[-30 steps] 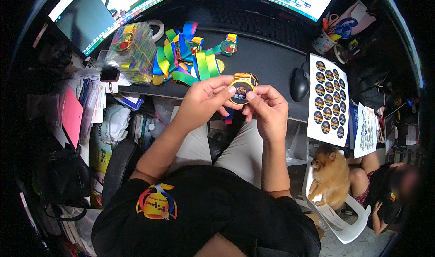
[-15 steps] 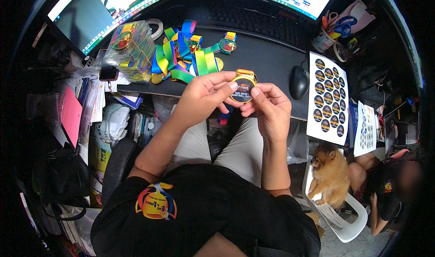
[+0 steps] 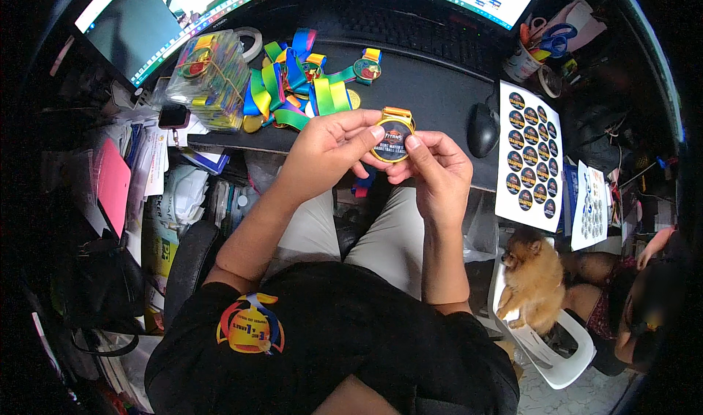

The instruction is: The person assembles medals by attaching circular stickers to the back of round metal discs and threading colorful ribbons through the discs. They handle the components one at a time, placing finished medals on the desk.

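A round gold-rimmed medal with a dark printed face is held between both hands above my lap, near the desk's front edge. My left hand grips its left side, the thumb lying on the face's upper left. On the other side, my right hand pinches the rim with thumb and fingers. An orange-gold ribbon loop shows at the medal's top. Beyond my left hand lies a heap of medals with green, yellow and blue ribbons. One medal rests face up at the heap's right.
A stack of clear cases and a tape roll stand at the left. A mouse, keyboard and sheet of round stickers lie rightward. A small brown dog sits on a white chair, beside another person.
The medal has tilted slightly, its face now turned more plainly upward; both hands keep their hold. At the right, the other person has shifted lower and changed posture.
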The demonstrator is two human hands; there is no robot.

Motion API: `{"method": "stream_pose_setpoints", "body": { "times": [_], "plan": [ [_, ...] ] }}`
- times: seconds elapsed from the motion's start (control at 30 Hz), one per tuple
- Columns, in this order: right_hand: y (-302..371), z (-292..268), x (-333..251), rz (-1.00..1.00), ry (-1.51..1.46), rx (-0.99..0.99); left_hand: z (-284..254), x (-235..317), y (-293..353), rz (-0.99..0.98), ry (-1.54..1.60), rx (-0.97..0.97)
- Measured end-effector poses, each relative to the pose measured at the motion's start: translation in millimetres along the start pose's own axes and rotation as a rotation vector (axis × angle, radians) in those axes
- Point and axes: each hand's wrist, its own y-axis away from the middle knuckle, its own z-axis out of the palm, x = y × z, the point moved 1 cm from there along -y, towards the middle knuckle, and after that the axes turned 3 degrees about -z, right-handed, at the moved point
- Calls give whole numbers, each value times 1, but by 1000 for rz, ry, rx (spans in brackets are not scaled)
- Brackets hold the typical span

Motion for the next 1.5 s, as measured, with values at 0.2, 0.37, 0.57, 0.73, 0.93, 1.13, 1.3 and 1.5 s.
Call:
{"method": "stream_pose_setpoints", "body": {
  "times": [0.2, 0.37, 0.57, 0.73, 0.93, 1.13, 1.3, 1.5],
  "plan": [
    [1, 2, -1, -14, 9, 3, -1, -2, -1, 3, 23, -1],
    [1, 3, -1, -3, 5, -1, -1, -1, 0, 13, 33, 28],
    [1, 4, 0, -5, 1, -14, -1, 0, 1, 15, 43, 31],
    [0, 5, 1, -1, 17, 17, -2, -1, 1, 16, 35, 25],
    [1, 6, -1, 15, 28, -1, -3, -1, 2, 27, 28, 16],
    [1, 8, -1, -6, 60, 14, -2, -5, 3, 28, 13, 60],
    [0, 7, 0, 6, 124, 60, 4, -9, 3, 65, -6, 54],
    [-6, 1, 2, 92, 224, 43, 17, -17, 7, 198, -352, 94]
  ]
}}
